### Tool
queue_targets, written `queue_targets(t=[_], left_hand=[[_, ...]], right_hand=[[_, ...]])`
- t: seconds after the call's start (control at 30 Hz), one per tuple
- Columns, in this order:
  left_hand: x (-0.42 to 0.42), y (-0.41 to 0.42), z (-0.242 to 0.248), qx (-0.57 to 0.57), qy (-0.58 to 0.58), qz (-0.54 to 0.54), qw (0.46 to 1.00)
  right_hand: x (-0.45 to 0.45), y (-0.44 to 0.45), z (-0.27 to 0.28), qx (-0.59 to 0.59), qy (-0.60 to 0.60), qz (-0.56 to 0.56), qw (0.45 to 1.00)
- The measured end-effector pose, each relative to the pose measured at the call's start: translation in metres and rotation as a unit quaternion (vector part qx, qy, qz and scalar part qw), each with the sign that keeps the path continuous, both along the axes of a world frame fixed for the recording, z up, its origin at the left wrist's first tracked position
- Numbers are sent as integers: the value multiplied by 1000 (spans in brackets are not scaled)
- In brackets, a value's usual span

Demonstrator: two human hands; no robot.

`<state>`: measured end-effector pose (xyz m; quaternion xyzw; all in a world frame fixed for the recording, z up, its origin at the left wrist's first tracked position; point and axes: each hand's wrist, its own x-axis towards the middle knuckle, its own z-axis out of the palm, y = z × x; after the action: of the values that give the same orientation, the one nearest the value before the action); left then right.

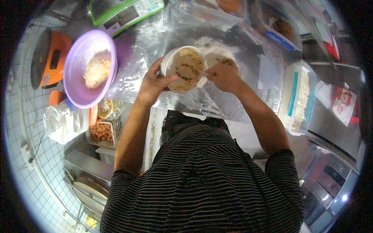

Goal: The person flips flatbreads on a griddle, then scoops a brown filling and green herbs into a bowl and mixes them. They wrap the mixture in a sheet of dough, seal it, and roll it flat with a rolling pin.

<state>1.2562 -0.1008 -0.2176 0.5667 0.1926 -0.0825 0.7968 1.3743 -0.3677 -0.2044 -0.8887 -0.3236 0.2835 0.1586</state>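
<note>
My left hand (pixel 153 83) grips the side of a white bowl (pixel 174 61), thumb over the rim. The bowl is tilted, and brown smears line its inside. A spoon (pixel 186 70), which looks translucent, reaches into the bowl; my right hand (pixel 225 76) is closed around its handle. Just beyond the right hand, a brown crumbly patch (pixel 228 61) lies on a pale round, partly hidden by that hand; I cannot tell whether the round is dough. White flour (pixel 214 43) is scattered around it on the metal worktop (pixel 131 77).
At the left stands a purple basin (pixel 68 70) with a lump of dough (pixel 97 72), beside an orange appliance (pixel 54 58). A green-framed scale (pixel 125 17) is at the back. A plastic container of white powder (pixel 304 96) sits right. Eggs (pixel 101 131) fill a crate below left.
</note>
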Motion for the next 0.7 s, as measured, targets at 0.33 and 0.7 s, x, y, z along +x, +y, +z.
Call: queue_targets(t=[0.33,0.7], left_hand=[[6,-45,23,13,-54,-11,998],[15,-98,32,48,-47,-39,997]], right_hand=[[-33,-39,-4,140,102,-159,972],[-32,-123,-15,404,632,-286,596]])
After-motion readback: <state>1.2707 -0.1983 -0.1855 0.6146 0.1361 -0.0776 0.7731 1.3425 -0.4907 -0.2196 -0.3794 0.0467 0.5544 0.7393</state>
